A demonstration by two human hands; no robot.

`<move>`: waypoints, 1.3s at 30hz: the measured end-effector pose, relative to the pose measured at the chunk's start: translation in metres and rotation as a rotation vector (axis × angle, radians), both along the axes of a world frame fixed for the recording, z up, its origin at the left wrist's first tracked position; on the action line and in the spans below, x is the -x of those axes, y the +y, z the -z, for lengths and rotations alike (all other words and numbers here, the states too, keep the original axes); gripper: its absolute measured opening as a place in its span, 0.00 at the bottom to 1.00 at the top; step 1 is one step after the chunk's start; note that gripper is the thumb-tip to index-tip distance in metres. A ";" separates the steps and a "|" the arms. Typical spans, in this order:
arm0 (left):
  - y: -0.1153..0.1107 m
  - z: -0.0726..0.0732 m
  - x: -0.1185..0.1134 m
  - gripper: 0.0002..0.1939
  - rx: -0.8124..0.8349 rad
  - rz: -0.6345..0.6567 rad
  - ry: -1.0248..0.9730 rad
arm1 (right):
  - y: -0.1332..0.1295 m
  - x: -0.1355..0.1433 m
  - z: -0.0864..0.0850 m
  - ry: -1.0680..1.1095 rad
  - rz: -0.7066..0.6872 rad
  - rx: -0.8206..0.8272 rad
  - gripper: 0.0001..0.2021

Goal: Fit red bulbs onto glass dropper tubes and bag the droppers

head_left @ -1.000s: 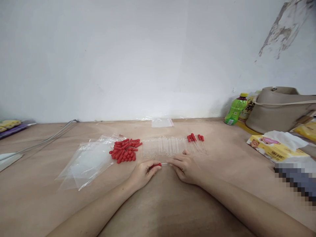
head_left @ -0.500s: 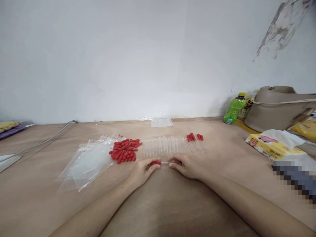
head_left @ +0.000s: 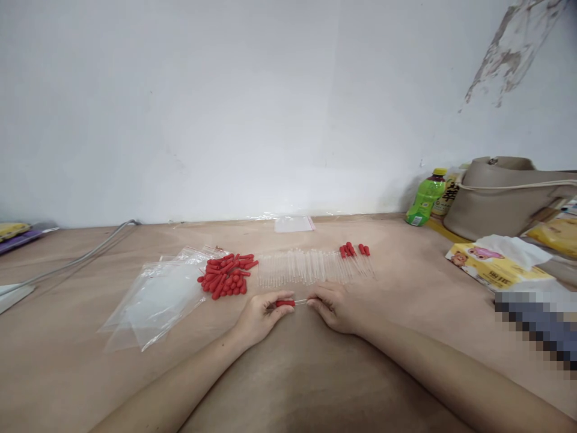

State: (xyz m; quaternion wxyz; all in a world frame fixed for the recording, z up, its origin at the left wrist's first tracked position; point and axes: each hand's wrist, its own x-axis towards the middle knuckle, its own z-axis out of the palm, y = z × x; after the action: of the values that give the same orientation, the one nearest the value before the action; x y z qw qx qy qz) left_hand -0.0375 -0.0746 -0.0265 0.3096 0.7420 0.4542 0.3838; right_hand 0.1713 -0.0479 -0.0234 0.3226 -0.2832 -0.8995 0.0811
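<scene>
Between thumb and fingers, my left hand [head_left: 260,314] pinches a red rubber dropper bulb [head_left: 285,304]. A thin clear glass tube [head_left: 301,302] meets the bulb's right end, and my right hand [head_left: 332,308] is closed on the tube's other end. How far the tube sits inside the bulb I cannot tell. Beyond my left hand lies a pile of red rubber bulbs [head_left: 228,276]. A row of clear glass tubes [head_left: 300,266] is spread beyond both hands. Several droppers with red bulbs fitted [head_left: 349,250] lie at the row's right end.
Clear zip bags [head_left: 155,297] lie left of the bulb pile; a small bag [head_left: 294,224] is near the wall. At right stand a green bottle [head_left: 425,198], a grey-beige handbag [head_left: 491,201] and a yellow tissue pack [head_left: 500,267]. A grey cable [head_left: 90,252] crosses the left side.
Both hands, with the bulb and tube between them, have moved slightly nearer to me. My left fingers have shifted on the bulb, showing more of it. The piles look unchanged.
</scene>
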 end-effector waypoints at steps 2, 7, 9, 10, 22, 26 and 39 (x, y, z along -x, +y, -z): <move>0.000 0.002 -0.001 0.15 0.015 -0.005 0.000 | 0.000 0.001 0.001 -0.013 0.008 -0.003 0.10; -0.002 0.002 -0.001 0.16 0.016 -0.004 0.009 | -0.002 0.006 0.003 -0.056 0.037 0.011 0.11; -0.002 0.001 -0.001 0.16 0.009 -0.003 0.018 | -0.002 0.008 0.004 -0.066 0.043 0.017 0.11; -0.002 0.001 -0.001 0.16 0.007 -0.004 0.021 | -0.002 0.008 0.004 -0.067 0.041 0.025 0.11; -0.001 0.004 0.000 0.17 -0.036 0.004 0.027 | -0.003 0.012 -0.002 -0.082 0.056 0.179 0.14; -0.002 0.003 0.001 0.17 -0.049 0.004 0.041 | -0.003 0.012 -0.003 -0.072 0.042 0.295 0.14; -0.002 -0.004 -0.003 0.22 0.030 0.055 0.027 | 0.028 -0.033 -0.053 -0.283 0.073 0.347 0.10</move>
State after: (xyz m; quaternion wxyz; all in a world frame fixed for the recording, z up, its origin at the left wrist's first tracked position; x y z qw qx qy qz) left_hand -0.0341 -0.0763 -0.0221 0.3249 0.7545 0.4436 0.3584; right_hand 0.2048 -0.0200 0.0295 0.1424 -0.3756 -0.8974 0.1824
